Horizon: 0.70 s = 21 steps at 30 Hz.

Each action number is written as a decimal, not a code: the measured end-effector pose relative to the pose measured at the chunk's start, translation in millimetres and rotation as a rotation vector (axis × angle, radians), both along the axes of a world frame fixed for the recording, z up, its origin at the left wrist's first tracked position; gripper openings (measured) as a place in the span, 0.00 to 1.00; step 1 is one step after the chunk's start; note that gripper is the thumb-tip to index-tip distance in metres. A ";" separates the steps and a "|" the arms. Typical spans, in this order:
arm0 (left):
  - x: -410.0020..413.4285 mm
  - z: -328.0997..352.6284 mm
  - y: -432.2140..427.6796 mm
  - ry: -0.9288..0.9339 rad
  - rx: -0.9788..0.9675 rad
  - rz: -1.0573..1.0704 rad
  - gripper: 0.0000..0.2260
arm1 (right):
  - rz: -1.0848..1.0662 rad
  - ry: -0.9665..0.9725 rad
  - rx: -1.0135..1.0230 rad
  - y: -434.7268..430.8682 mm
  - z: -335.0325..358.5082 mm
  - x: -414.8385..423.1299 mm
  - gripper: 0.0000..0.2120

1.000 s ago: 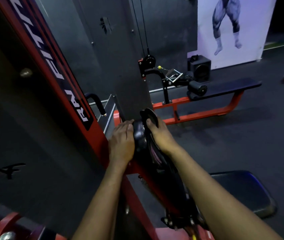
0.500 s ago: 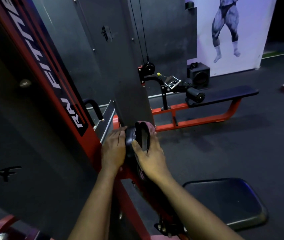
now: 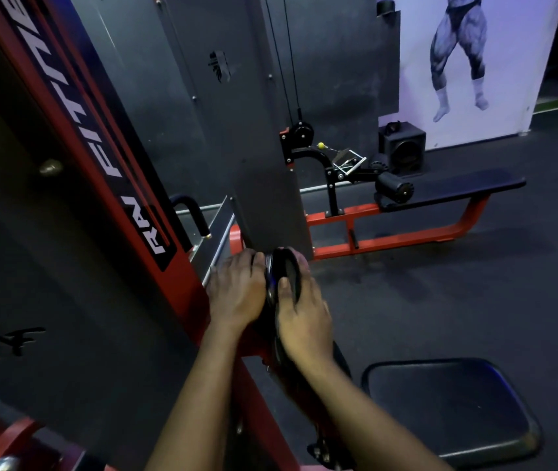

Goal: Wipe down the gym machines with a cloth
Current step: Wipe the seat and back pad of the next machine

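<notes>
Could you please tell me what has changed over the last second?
The right hand, gripping the black disc through a pinkish cloth, has slid a little down the rim towards the person. The left hand still rests flat against the disc's other side.

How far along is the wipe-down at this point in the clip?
Done: nothing I can confirm; the dim light shows no wiped surfaces. In hand: the right hand wraps the round black pad on the red frame, seemingly with a pinkish cloth; the left hand rests against its other side. Left: the seat and far bench, no hand on either.
</notes>
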<state>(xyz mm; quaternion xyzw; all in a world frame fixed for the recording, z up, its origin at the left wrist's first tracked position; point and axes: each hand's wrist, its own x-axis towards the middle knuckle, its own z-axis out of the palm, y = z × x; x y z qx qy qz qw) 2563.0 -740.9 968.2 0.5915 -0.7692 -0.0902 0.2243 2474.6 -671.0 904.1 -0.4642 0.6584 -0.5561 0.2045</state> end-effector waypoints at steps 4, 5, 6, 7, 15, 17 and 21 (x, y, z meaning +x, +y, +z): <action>-0.2 -0.6 4.6 0.059 -0.030 0.009 0.21 | 0.090 -0.087 0.131 -53.2 6.4 -36.4 0.22; -0.2 -1.1 4.4 0.073 -0.034 0.011 0.21 | 0.095 -0.083 0.147 -57.1 5.3 -40.3 0.22; 0.6 -1.6 4.3 0.080 -0.034 0.013 0.20 | 0.091 -0.077 0.140 -53.5 5.4 -37.4 0.22; 0.2 -3.1 2.6 0.067 -0.033 0.009 0.21 | 0.081 -0.070 0.112 -44.4 4.6 -31.7 0.23; 0.1 -2.3 7.0 0.137 -0.049 0.003 0.22 | 0.057 0.020 0.029 -24.9 9.7 -11.2 0.26; -0.9 0.0 8.2 0.162 -0.042 0.013 0.22 | 0.123 -0.023 0.063 -50.9 18.9 -28.9 0.27; -1.0 0.4 12.0 0.154 -0.030 0.022 0.23 | 0.111 0.055 0.039 -24.2 14.9 -15.3 0.25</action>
